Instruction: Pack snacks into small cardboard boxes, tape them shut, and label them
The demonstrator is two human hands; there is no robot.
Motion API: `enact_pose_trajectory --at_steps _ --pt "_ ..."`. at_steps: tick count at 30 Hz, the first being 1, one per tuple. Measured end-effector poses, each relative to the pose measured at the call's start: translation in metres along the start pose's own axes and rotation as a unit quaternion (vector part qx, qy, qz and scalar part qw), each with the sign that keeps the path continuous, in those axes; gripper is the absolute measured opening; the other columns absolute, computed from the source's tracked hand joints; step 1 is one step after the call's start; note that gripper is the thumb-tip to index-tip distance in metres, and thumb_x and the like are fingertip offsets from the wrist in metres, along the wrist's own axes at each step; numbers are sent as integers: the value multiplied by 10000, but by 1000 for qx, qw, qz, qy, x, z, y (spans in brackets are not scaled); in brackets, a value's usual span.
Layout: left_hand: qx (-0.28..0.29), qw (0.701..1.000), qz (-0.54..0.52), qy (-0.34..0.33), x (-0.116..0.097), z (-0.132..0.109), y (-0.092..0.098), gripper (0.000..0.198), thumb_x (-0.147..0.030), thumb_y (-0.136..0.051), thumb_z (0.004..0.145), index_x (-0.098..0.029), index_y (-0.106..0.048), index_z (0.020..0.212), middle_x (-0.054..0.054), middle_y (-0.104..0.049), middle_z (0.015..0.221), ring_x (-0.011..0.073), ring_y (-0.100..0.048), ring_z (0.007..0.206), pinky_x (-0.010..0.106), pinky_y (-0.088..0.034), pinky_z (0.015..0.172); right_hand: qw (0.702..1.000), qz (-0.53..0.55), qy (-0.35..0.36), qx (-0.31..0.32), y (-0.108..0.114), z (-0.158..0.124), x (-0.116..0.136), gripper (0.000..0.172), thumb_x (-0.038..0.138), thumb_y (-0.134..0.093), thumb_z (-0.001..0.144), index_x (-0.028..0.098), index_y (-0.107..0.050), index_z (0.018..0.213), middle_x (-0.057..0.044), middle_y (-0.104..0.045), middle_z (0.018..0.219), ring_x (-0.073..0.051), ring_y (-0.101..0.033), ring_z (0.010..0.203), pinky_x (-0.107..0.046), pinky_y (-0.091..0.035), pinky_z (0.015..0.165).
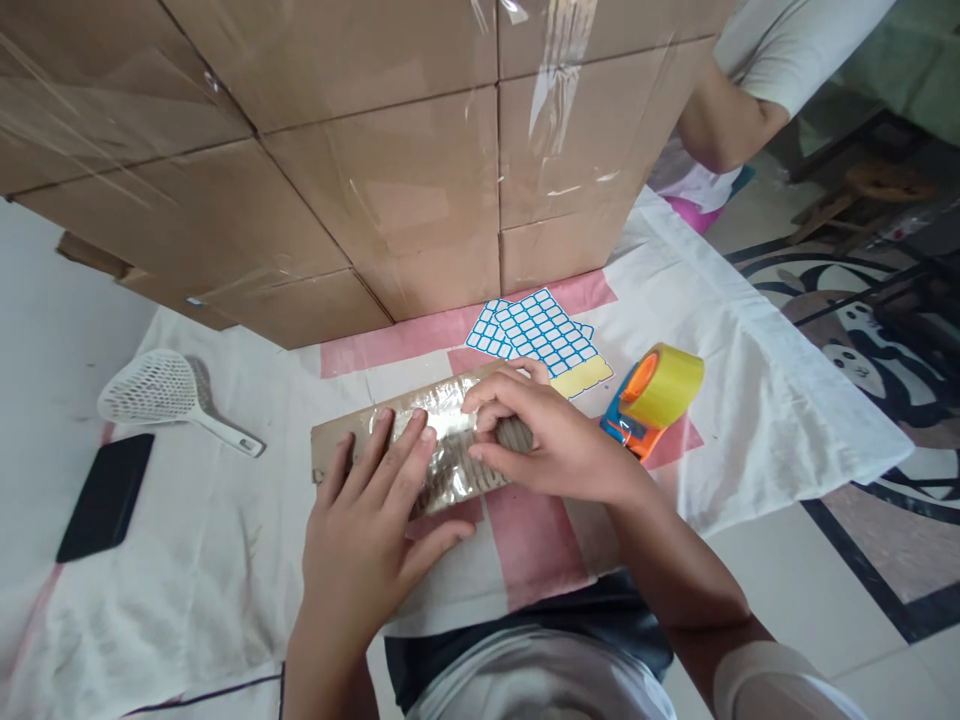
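Observation:
A flat piece of brown cardboard (pixel 330 445) lies on the cloth in front of me, with shiny clear film or tape (pixel 452 425) across its top. My left hand (pixel 367 510) presses flat on its left part, fingers spread and thumb held out toward me. Over the right part, my right hand (pixel 529 430) is curled, thumb and fingertips drawn in at the film's edge. Whatever is between those fingertips is too small to make out. Just beyond the right hand are white label sheets with blue grids (pixel 551 330).
Taped cardboard boxes (pixel 420 190) stand stacked along the back. On the right is a tape dispenser with a yellow roll (pixel 667 385). A white slotted skimmer (pixel 161 390) and a black phone-like slab (pixel 106 497) lie left. Another person's arm (pixel 724 115) shows at upper right.

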State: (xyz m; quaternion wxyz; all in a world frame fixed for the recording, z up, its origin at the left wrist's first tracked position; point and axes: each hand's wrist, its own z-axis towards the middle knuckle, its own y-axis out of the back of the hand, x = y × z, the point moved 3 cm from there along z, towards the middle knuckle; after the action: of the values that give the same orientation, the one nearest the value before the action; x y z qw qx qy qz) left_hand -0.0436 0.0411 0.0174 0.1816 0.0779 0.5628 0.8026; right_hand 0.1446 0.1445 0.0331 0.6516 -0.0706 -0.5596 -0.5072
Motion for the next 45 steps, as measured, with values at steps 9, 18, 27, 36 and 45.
enact_pose_trajectory --at_steps 9,18,27,36,45 --pt "37 998 26 -53 -1 -2 1 671 -343 -688 920 -398 -400 1524 147 -250 1672 394 -299 1515 650 -323 1149 1000 -11 -7 20 -2 2 -1 330 114 -653 862 267 -507 1116 40 -681 777 -229 -597 1183 -459 -261 1105" --pt "34 997 31 -68 -2 -3 1 583 -249 -664 931 -400 -487 1465 109 -303 1657 378 -300 1518 640 -333 1149 999 -22 -8 28 -1 1 -2 312 120 -655 867 261 -527 1114 33 -690 835 -220 -615 1115 -457 -252 1117" --pt "12 999 -10 -51 -5 -3 4 424 -249 -625 959 -369 -600 1365 72 -408 1609 375 -342 1500 636 -324 1160 997 -66 -8 -40 8 6 -8 72 178 -609 949 234 -634 913 -51 -628 1089 -231 -544 1151 -434 -370 1049" --pt "6 998 -10 -57 -5 -2 3 407 -238 -620 960 -354 -617 1349 65 -431 1595 384 -360 1490 622 -354 1145 997 54 -55 -31 0 13 -25 57 168 -658 912 211 -647 875 -55 -607 1146 -207 -574 1198 -392 -424 1060" --pt "-4 998 -1 -66 -5 -3 3 391 -240 -611 965 -326 -623 1346 19 -468 1570 372 -376 1483 572 -348 1162 990 72 -106 -62 0 10 -32 648 190 -702 849 287 -413 1421 -56 -602 1260 -227 -571 1232 -414 -431 1084"
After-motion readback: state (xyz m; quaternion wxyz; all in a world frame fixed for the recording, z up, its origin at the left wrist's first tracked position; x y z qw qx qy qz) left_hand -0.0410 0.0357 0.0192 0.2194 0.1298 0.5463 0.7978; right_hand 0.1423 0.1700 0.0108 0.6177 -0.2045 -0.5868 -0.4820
